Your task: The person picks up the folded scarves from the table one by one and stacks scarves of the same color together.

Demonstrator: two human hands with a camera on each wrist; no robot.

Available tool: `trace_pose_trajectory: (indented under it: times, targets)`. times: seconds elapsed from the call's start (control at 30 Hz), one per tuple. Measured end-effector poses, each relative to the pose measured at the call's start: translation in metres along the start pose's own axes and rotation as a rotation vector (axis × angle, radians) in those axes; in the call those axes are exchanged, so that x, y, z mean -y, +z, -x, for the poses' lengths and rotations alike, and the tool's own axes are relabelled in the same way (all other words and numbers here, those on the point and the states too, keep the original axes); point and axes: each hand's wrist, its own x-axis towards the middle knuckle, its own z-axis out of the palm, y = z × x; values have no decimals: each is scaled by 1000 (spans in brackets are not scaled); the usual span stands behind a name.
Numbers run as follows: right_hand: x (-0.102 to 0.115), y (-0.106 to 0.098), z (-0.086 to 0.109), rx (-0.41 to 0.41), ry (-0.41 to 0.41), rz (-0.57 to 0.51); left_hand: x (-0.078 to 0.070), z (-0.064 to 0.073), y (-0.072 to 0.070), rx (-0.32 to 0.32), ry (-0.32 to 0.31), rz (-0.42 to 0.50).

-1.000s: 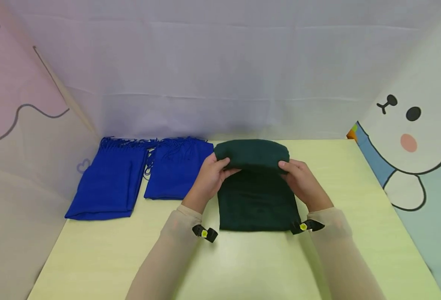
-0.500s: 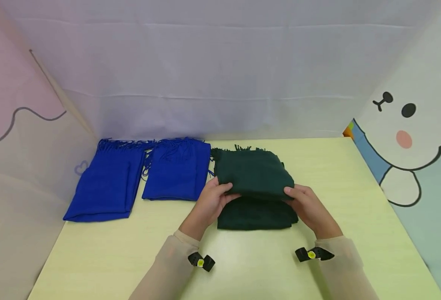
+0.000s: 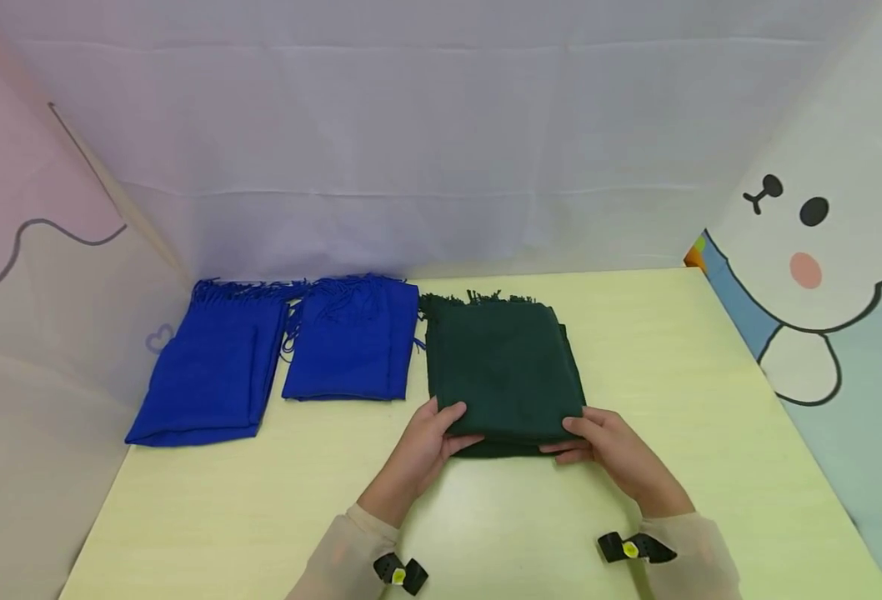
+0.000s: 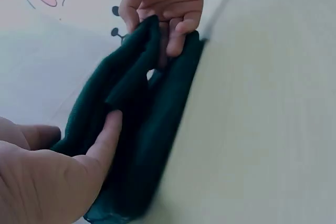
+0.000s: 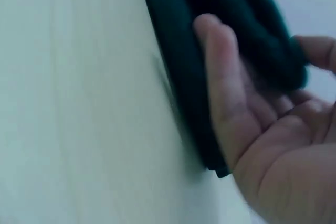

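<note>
A folded dark green fringed scarf (image 3: pixel 504 367) lies in the middle of the table, its fringe toward the back wall. At its near left corner my left hand (image 3: pixel 428 442) pinches the upper folded layers, thumb on top and fingers beneath. My right hand (image 3: pixel 613 450) grips the near right corner in the same way. In the left wrist view the layers of the scarf (image 4: pixel 131 77) stand slightly apart, with the upper fold raised over the lower one. The right wrist view shows fingers (image 5: pixel 226 72) between the upper fold and the bottom layer.
Two folded blue scarves with fringes lie to the left: a larger scarf (image 3: pixel 204 375) at the far left and a smaller scarf (image 3: pixel 351 342) beside the green one. The pale yellow table (image 3: pixel 711 417) meets a white cloth wall (image 3: pixel 441 150) at the back.
Both hands have drawn the upper part of the green scarf toward the near edge and lowered it over the bottom layer. The fringe at the back has come into sight.
</note>
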Motion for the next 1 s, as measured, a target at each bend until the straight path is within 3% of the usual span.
trace_pose_trajectory:
  times: [0.13, 0.33, 0.77, 1.0]
  targets:
    - [3, 6, 1, -109, 71, 81, 6, 2, -3, -33, 0, -22]
    - [6, 10, -3, -269, 96, 152, 6, 7, -4, -59, 12, 62]
    - [-9, 17, -4, -417, 138, 198, 19, 9, -15, -61, -19, 63]
    - [-9, 20, -5, -431, 138, 196, 19, 8, -17, -69, -44, 104]
